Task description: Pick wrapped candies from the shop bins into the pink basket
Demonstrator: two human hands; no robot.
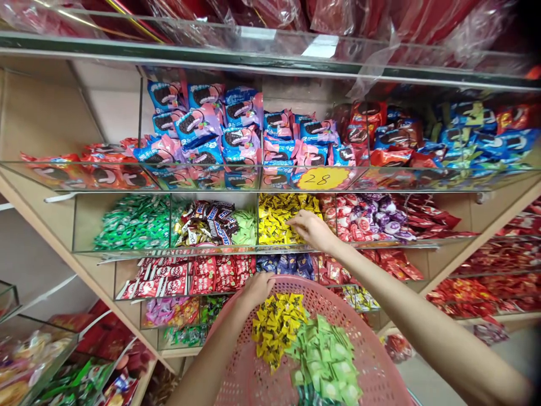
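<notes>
My left hand [258,288] is closed on the far rim of a pink perforated plastic basket [333,304]. In the basket lie a pile of yellow wrapped candies [276,330] and a pile of light green packets [327,358], with some dark green packets [315,396] at the near edge. My right hand [311,228] is over the shelf compartment of yellow wrapped candies [274,217], its fingers curled together at their surface. Whatever lies between those fingertips is hidden.
Clear dividers split the shelf: green packets [135,223] and chocolate bars [211,220] left, red and purple candies [372,217] right. Above, a glass-fronted shelf [236,176] holds blue-pink cookie packs [198,127] and a yellow "28" tag [323,179]. Red packets [215,273] fill the lower shelf.
</notes>
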